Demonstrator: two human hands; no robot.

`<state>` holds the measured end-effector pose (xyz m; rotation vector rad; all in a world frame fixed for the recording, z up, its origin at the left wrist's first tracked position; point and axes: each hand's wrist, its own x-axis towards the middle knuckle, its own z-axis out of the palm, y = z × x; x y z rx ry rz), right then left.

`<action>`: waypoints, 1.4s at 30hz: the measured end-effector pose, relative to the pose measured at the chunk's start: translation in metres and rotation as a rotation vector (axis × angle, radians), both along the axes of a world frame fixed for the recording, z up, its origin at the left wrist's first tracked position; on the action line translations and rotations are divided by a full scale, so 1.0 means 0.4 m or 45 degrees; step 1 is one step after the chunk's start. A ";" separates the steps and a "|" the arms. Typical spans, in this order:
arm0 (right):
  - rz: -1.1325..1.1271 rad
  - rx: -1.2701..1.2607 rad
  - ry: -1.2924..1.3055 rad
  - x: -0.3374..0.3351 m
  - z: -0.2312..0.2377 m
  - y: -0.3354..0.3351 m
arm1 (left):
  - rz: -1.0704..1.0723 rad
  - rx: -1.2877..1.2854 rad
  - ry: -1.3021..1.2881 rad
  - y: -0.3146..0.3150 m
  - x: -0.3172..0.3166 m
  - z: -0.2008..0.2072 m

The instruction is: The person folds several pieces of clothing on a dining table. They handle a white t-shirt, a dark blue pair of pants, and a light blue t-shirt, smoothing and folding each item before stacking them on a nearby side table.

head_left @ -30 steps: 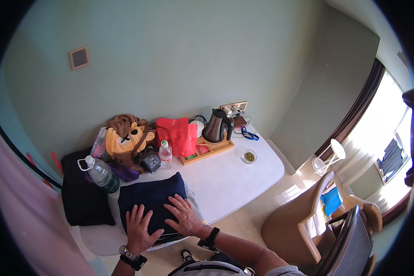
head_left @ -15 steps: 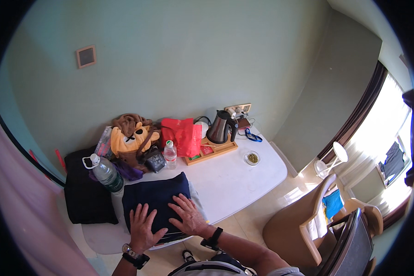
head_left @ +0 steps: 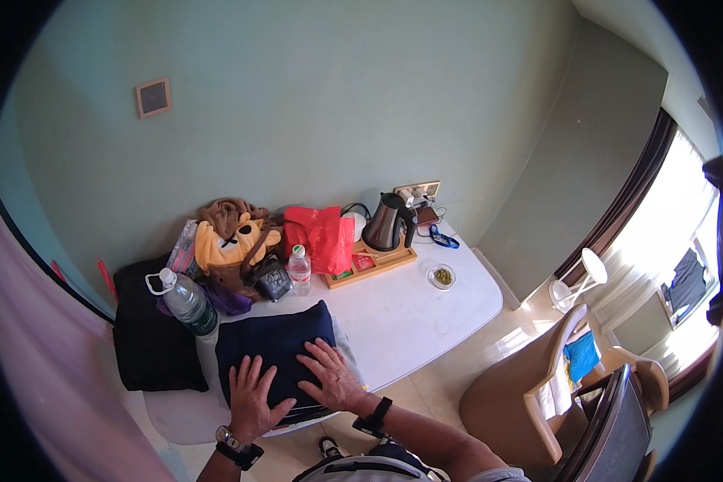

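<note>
A folded navy garment lies at the front of the white table, on top of other folded clothes; a grey edge of cloth shows at its right. My left hand rests flat on its near left part, fingers spread. On the near right part lies my right hand, palm down, fingers stretched out. Neither hand grips anything. Folded black cloth sits to the left of the stack, and a large clear water jug with a white handle stands just behind it.
Behind the stack are a small water bottle, a dark pouch, a yellow-and-brown plush item and a red bag. A kettle stands on a wooden tray. A glass dish sits farther right. Tan chairs are beyond.
</note>
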<state>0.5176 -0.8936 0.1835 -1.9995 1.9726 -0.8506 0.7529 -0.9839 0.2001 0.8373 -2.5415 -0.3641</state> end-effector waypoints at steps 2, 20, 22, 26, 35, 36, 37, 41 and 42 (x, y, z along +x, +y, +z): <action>0.001 -0.007 -0.018 0.001 0.002 0.000 | -0.003 0.002 0.002 -0.001 0.001 0.001; 0.006 -0.018 -0.022 -0.001 0.005 0.001 | -0.016 -0.036 -0.021 0.010 0.002 0.016; 0.004 -0.035 -0.007 -0.003 0.009 0.004 | -0.017 -0.047 -0.034 0.009 0.000 0.015; -0.015 -0.107 -0.004 -0.021 0.011 0.032 | -0.009 -0.052 -0.054 0.005 0.001 0.006; -0.338 -0.244 -0.199 -0.211 -0.206 0.326 | 0.010 0.016 -0.121 -0.005 0.018 0.010; -0.441 -0.185 -0.237 -0.244 -0.257 0.394 | 0.009 0.022 -0.143 -0.005 0.019 0.017; -0.512 -0.163 -0.265 -0.276 -0.313 0.477 | -0.007 -0.023 -0.193 -0.002 0.022 0.028; -0.950 0.373 -0.407 -0.366 -0.562 0.923 | 0.054 -0.082 -0.315 0.034 -0.003 0.096; -1.113 0.633 -0.545 -0.366 -0.628 1.061 | 0.089 -0.117 -0.263 0.060 -0.025 0.114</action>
